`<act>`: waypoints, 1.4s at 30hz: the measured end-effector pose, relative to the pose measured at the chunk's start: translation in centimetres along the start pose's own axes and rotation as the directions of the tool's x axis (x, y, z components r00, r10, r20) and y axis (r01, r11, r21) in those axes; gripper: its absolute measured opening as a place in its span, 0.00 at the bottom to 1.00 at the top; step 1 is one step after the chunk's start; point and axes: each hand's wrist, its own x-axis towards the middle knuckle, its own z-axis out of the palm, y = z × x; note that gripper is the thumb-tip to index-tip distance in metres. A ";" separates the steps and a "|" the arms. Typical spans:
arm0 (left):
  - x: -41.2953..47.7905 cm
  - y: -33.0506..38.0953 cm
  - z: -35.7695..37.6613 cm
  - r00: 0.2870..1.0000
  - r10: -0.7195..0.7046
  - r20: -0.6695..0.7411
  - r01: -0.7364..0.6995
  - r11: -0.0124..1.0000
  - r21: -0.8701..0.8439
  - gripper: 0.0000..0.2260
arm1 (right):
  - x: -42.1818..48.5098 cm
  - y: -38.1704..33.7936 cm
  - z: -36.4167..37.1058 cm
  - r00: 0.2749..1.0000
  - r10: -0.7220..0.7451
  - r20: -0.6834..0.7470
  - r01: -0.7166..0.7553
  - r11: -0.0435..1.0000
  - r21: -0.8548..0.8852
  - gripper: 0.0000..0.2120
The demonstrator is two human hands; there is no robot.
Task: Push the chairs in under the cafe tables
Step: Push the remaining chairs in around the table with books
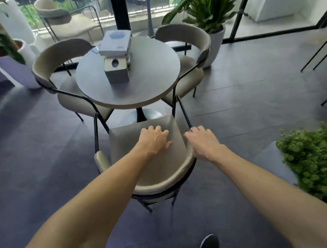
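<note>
Reaching out over the near chair, both arms were seen extended from the wearer's body; the left hand was laid flat on the seat cushion with fingers spread, its grip open and closed on nothing; the right hand was set on the right end of the curved backrest, fingers splayed over the edge, and no firm closing of that grip could be made out. The near chair was found standing clear of the round desk, its seat front just short of the desk's rim and pedestal base; the left chair and the right chair were already tucked under. A box stack and a tissue box were carried on the desk. Trouble could be expected here; a push delivered unevenly, one palm on the seat and one on the backrest, might swing the chair sideways into the neighbours' black legs; a hard shove might knock the pedestal and jolt the boxes; a foot might be caught under the rear legs.
</note>
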 end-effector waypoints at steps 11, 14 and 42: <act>16.1 11.3 -11.4 0.978 -0.120 -0.170 0.097 0.986 -0.137 0.17 | 7.3 18.6 -5.1 0.998 -0.056 -0.015 0.055 0.997 -0.061 0.20; 19.4 12.4 -14.0 0.969 -0.167 -0.181 0.139 0.978 -0.159 0.17 | 10.3 22.8 -7.0 0.998 -0.060 -0.034 0.057 0.996 -0.071 0.21; 70.6 -1.0 -27.4 0.809 -0.582 0.085 0.588 0.802 -0.104 0.21 | 63.7 47.8 -22.5 0.913 -0.407 0.028 0.403 0.891 -0.207 0.24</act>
